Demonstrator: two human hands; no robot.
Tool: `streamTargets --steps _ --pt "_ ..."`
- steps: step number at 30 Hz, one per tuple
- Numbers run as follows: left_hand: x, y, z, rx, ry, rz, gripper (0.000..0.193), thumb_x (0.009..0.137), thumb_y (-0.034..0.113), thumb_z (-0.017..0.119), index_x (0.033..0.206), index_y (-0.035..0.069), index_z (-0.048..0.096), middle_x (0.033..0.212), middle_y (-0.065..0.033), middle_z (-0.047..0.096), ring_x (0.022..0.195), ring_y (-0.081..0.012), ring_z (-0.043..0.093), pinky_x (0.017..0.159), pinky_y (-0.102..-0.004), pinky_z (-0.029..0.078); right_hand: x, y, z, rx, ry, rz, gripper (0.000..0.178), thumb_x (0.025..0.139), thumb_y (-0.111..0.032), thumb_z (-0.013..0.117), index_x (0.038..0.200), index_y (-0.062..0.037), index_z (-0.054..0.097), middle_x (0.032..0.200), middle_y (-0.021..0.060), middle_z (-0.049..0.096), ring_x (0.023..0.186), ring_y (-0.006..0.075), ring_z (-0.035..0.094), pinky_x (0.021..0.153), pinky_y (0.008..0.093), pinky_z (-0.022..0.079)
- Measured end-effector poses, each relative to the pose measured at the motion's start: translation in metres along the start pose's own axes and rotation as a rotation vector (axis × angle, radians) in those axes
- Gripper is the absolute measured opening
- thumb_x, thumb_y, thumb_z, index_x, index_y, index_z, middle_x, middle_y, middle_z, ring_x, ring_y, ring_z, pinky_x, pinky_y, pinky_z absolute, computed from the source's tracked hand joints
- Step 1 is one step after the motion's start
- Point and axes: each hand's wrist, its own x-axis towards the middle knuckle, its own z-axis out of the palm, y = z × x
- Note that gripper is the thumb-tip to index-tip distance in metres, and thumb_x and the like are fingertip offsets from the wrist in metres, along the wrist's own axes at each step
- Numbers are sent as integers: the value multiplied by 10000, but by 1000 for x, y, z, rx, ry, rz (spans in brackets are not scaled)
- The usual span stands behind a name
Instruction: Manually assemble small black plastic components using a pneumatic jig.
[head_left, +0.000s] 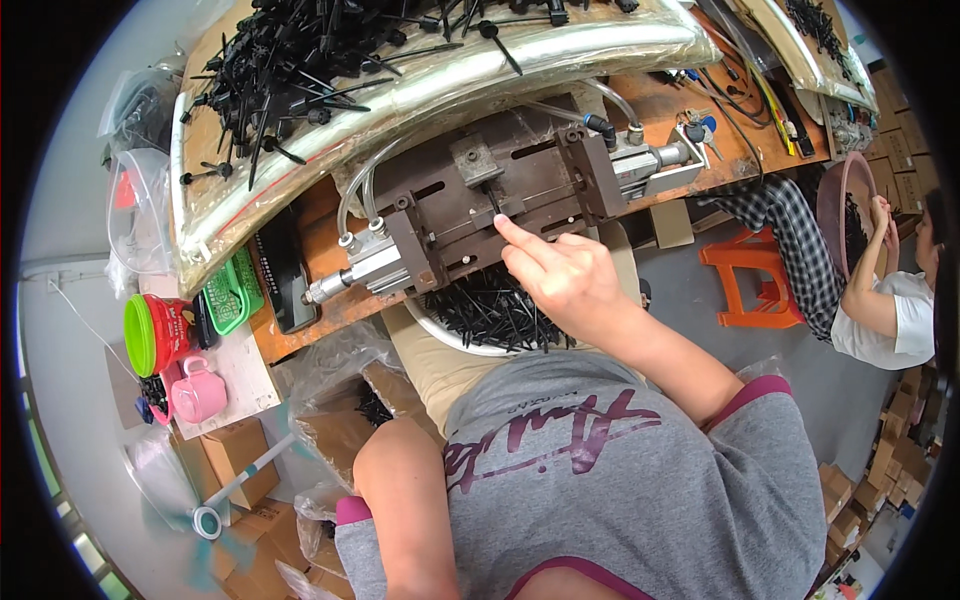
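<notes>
My right hand (565,275) reaches over a dark metal jig (520,180) on the bench edge. Its index finger is stretched out, the tip touching a thin black plastic rod (493,198) that lies in the jig's centre. The other fingers curl loosely and nothing shows in them. A metal block (476,158) sits at the rod's far end. Silver air cylinders, one on the left (370,270) and one on the right (650,165), flank the jig. My left arm (400,490) is bent, its hand outside the picture.
Black stemmed plastic parts (300,70) heap on a plastic-wrapped tray (430,85) above the jig. More black parts (490,315) fill a pan at my lap. Left stand a green basket (232,290) and pink mug (198,390). Right are an orange stool (745,280) and another person (890,300).
</notes>
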Motion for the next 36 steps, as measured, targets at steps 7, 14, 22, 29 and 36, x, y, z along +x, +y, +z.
streamTargets --steps 7,14,22,29,36 --pt "-3 5 -7 73 -141 -8 352 909 -16 583 1257 -13 529 1255 -110 490 1208 -262 507 1028 -400 439 7 -1 -6 41 -26 25 143 736 -90 732 832 -57 632 1157 127 731 569 180 621 548 297 490" --pt "-6 8 -3 -81 -91 68 348 927 18 592 1271 10 545 1241 -91 510 1180 -240 515 1045 -392 427 72 44 -38 224 163 107 326 791 -213 798 1046 -71 652 983 88 643 829 286 676 716 397 561" --pt "8 0 4 99 348 -479 127 930 122 664 1001 97 562 872 -30 499 813 -164 517 686 -279 427 112 80 -29 2 185 128 345 808 -103 764 1120 -70 621 1032 90 560 923 283 632 763 402 541" --pt "13 13 -17 -146 -42 -733 220 892 87 684 808 110 482 826 -13 508 738 -163 512 633 -276 415 109 73 -22 101 315 54 136 862 -32 701 995 -27 669 887 108 604 811 296 654 722 385 539" --pt "3 24 -1 33 115 -622 196 862 -18 643 822 83 480 908 -38 452 815 -196 513 739 -306 459 95 50 -59 336 452 142 116 864 18 711 976 -13 712 862 87 662 683 187 643 592 285 507"
